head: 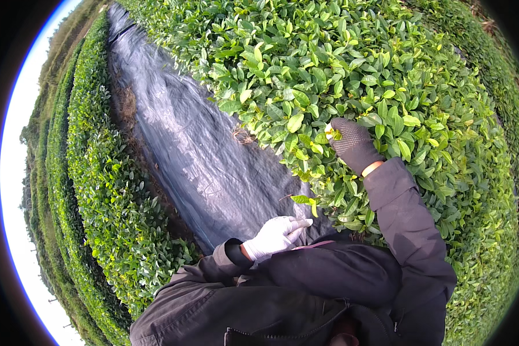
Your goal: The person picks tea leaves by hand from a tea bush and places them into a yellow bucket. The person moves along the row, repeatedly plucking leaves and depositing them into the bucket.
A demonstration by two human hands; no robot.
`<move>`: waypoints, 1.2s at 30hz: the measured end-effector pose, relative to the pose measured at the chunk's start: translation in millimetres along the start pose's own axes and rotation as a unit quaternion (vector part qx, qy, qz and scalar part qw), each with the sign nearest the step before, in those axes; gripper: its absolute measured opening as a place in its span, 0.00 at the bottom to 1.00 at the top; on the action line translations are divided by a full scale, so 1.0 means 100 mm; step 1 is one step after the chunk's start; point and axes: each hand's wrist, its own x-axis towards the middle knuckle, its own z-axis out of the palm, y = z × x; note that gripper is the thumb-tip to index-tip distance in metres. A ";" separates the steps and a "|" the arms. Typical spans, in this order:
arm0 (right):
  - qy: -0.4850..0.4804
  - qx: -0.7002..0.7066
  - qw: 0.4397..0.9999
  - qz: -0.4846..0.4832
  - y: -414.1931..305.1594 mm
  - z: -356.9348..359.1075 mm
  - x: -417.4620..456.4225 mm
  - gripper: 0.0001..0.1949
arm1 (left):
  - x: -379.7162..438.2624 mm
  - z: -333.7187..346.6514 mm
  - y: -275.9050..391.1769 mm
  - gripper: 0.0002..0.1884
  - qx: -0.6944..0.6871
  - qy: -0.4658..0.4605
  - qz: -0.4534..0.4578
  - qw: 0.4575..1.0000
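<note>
A hedge of tea bushes point(294, 123), with glossy green leaves and paler young shoots, fills the middle and right. My right hand point(354, 145), in a dark knit glove with a dotted surface, is curled at the foliage. Small yellow-green tea leaves point(336, 135) show at its fingertips, beside a white patch on the finger end. My left hand point(277, 235) wears a thin white glove and hovers low before my body, fingers pointing right. Just above those fingertips a light green shoot point(313, 206) juts from the hedge edge. Whatever lies under the left palm is hidden.
Dark woven ground sheet point(199, 147) covers the path left of the hedge. Dry twigs point(243, 135) lie against the hedge's foot. Beyond the path, another clipped hedge row point(108, 173) runs parallel, with more rows behind. My dark-trousered leg point(337, 264) is bent close to the bushes.
</note>
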 end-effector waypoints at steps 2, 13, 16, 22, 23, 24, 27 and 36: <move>-0.044 0.258 0.948 0.182 -0.07 -0.15 -0.18 0.10 | -0.04 -0.01 0.03 0.15 -0.031 -0.001 -0.021 0.999; -0.150 0.480 0.817 0.283 -0.28 -0.49 -0.97 0.05 | 0.46 0.46 -0.25 0.17 -0.260 0.130 -0.128 0.948; -0.191 0.310 0.903 0.228 -0.17 -0.19 -1.05 0.08 | 0.76 0.57 -0.18 0.17 -0.311 0.140 -0.084 0.936; -0.160 0.089 0.973 0.139 -0.11 -0.15 -1.10 0.14 | 0.95 0.46 0.10 0.17 -0.243 0.124 -0.070 0.959; -0.157 0.083 0.976 0.124 -0.12 -0.15 -1.10 0.14 | 0.96 0.45 0.13 0.17 -0.242 0.132 -0.064 0.959; -0.153 0.077 0.979 0.109 -0.12 -0.17 -1.11 0.14 | 0.97 0.46 0.13 0.16 -0.232 0.145 -0.050 0.961; -0.113 0.027 0.992 0.043 -0.09 -0.13 -1.16 0.12 | 0.97 0.53 0.13 0.16 -0.194 0.153 -0.028 0.969; -0.085 0.134 0.983 0.095 -0.17 -0.49 -1.51 0.11 | 1.02 0.46 0.39 0.13 -0.082 0.085 0.045 0.992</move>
